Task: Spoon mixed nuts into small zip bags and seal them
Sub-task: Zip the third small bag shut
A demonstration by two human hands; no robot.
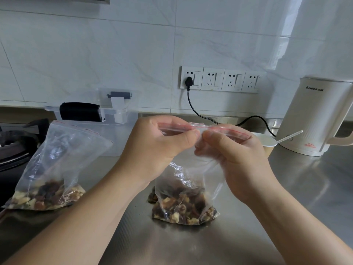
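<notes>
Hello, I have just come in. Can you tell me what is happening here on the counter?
A person is closing a small zip bag of mixed nuts. The left hand and the right hand both pinch the red zip strip at the top, while the bag's bottom rests on the steel counter. Another filled bag stands to the left, leaning against a clear plastic box. Behind the right hand, a white plastic spoon lies across a paper cup, beside a white kettle.
</notes>
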